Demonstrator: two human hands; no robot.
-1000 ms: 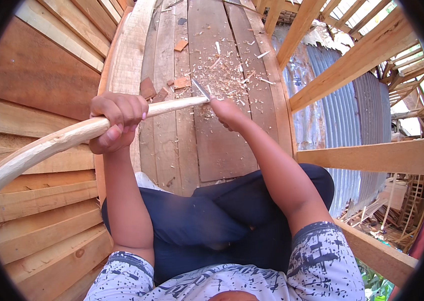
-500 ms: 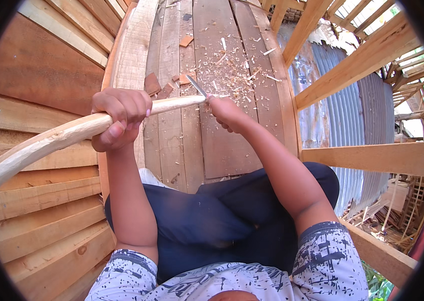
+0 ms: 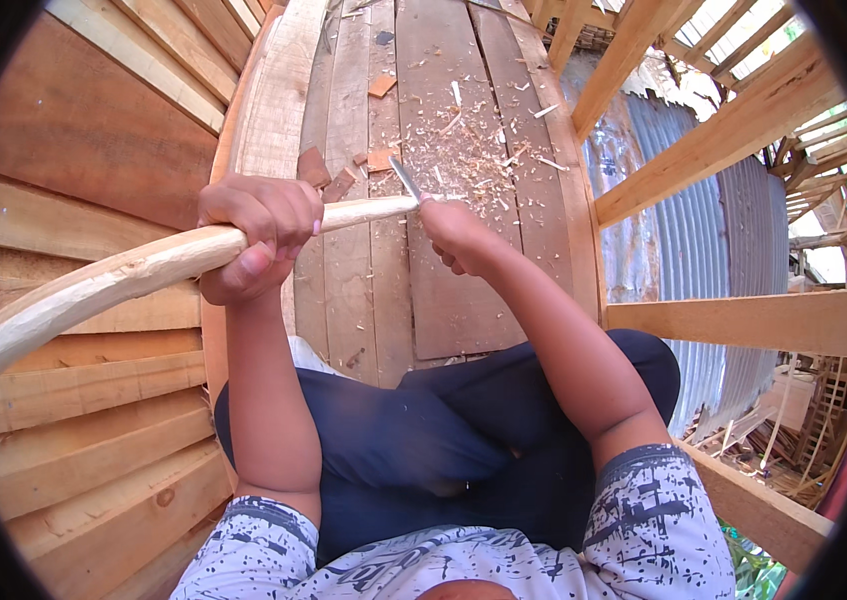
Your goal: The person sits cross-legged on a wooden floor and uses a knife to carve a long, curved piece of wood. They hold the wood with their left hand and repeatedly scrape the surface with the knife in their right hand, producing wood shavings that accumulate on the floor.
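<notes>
Pole [image 3: 93, 290] arcs lower-left to upper-right, thin end by the knife [image 3: 404, 178]. Left hand [image 3: 261, 235]'s wrapped snug round it, right hand [image 3: 458, 235]'s curled tight on the knife, blade aimed up-left.

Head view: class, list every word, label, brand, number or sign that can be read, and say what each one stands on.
None can be read.
Shirt: dark printed marks; whether any are letters cannot be told.
Curved wooden pole: no lettering visible.
Bladed tool: no marking visible on its blade.
Corrugated metal sheets: no legible text.
</notes>
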